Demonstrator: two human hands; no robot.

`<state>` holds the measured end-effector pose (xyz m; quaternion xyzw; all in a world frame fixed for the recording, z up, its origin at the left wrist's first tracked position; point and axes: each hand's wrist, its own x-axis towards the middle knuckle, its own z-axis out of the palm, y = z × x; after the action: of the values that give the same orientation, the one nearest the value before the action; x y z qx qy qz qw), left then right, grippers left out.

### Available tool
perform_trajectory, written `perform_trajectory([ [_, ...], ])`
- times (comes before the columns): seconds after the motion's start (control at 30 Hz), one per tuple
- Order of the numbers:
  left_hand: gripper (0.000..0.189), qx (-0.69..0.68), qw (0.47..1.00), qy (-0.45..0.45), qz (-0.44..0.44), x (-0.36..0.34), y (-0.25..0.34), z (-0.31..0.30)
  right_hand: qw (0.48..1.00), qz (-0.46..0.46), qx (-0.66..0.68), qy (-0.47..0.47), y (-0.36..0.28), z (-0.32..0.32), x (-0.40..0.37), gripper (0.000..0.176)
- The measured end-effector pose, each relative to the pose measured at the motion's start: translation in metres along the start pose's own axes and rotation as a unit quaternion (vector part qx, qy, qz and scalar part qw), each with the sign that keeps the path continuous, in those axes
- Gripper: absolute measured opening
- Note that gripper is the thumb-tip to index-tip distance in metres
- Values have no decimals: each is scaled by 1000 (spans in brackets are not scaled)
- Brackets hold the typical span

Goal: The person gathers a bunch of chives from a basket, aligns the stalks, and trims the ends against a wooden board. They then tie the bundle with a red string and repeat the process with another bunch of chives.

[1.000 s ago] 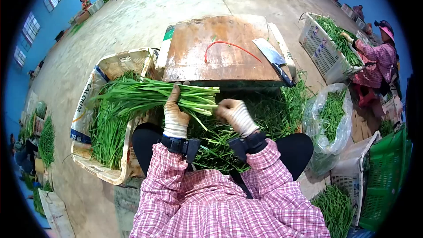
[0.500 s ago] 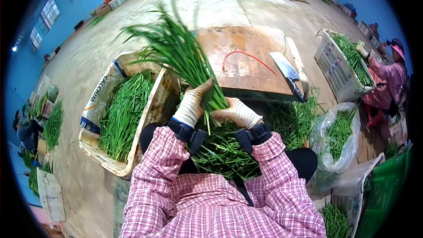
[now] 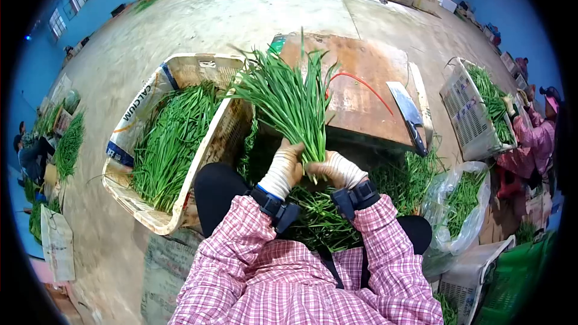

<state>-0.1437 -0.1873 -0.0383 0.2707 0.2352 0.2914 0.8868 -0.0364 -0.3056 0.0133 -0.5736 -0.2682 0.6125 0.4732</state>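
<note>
A bunch of long green stalks [image 3: 295,99] stands between my hands, its leaves fanned up and to the left. My left hand [image 3: 288,168], in a whitish glove with bare fingertips, is closed round the lower left of the bunch. From the right, my right hand [image 3: 337,170], gloved alike, grips the stalk ends with thumb and fingers. Behind the bunch lies a wooden board [image 3: 355,99] with a red cord [image 3: 364,87] and a knife [image 3: 406,114]. More loose stalks [image 3: 319,219] lie below my hands, between my legs.
On the left, a crate [image 3: 208,171] holds green stalks. To the right are a clear plastic bag [image 3: 433,204] of stalks, a white crate [image 3: 460,105] and a co-worker in pink [image 3: 536,138]. A green crate [image 3: 518,277] is at the lower right.
The bunch has swung more upright, its leaves spreading towards the board. Both hands are slightly lower and further right in view, still on the stalks. The head view has shifted a little.
</note>
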Motion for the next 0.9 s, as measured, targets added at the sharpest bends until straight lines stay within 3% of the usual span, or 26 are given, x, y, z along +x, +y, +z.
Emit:
perform_trajectory([
  [0.07,58,19,1000,-5,-18,-12,7,15,999,-31,22,4,15,-2,10,28],
  [0.13,55,32,995,-95,-10,-14,10,6,997,-62,44,15,7,0,1,21],
  [0.2,52,2,986,-142,-89,-7,10,-14,995,-97,20,15,-8,0,-14,17],
  [0.27,61,-33,974,-179,-133,-2,0,-27,991,-58,121,-15,-13,2,-22,18],
  [0.33,68,-14,961,-239,-139,-13,12,-8,995,-38,74,-52,-21,3,-32,18],
  [0.4,70,21,967,-249,-57,-24,27,33,992,-48,81,-78,-22,4,-35,20],
  [0.47,59,16,970,-231,-70,-26,34,44,988,-74,73,-111,-22,-1,-32,23],
  [0.5,53,51,977,-199,-60,-27,37,48,992,-79,-26,-92,-36,-1,-44,31],
  [0.53,48,88,981,-165,-49,-27,40,50,985,-86,102,-109,-14,-8,-36,37],
  [0.67,47,100,988,-118,-23,-23,22,46,997,-50,-57,2,-22,14,-37,25],
  [0.7,52,102,985,-136,-27,-24,19,42,997,-34,-62,14,-26,19,-40,21],
  [0.8,58,8,971,-215,-101,-29,17,33,991,-20,126,-50,-5,14,-34,24],
  [0.9,52,41,975,-173,-131,-32,14,30,996,8,81,-38,-5,13,-39,24],
])
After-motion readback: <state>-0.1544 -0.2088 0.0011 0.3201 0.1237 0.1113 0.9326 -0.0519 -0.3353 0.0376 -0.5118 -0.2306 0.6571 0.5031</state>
